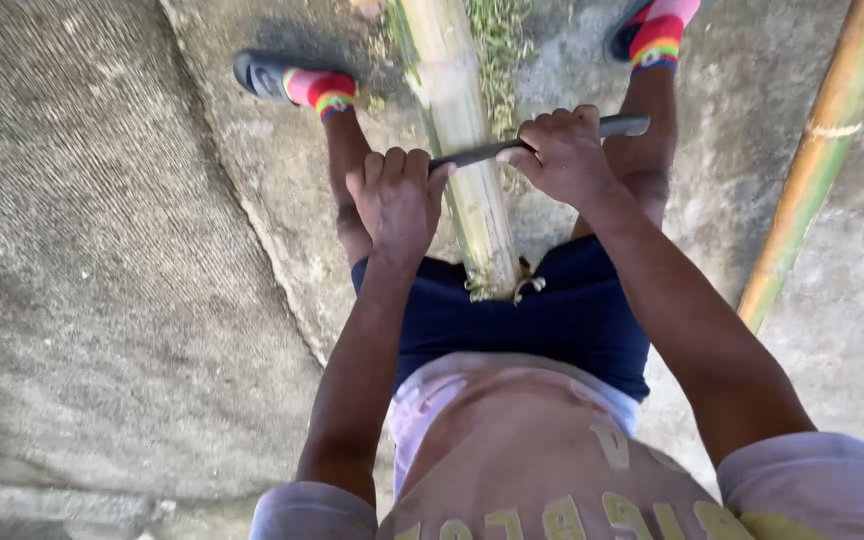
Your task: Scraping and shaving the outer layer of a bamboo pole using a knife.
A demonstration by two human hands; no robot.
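Bamboo pole [457, 130] runs from between the person's legs, near, away to the far ground, its long axis near to far; it looks stiff, hard and likely smooth-skinned; a dark blade [532, 142] lies across it, left to right; left hand [397, 195] is closed on the blade's left end, right hand [562, 155] closed near its right end; a second pole [817, 165] lies apart, right.

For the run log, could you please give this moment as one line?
left hand: grips blade | right hand: grips blade | blade: crosswise on bamboo pole | second bamboo pole: lies right
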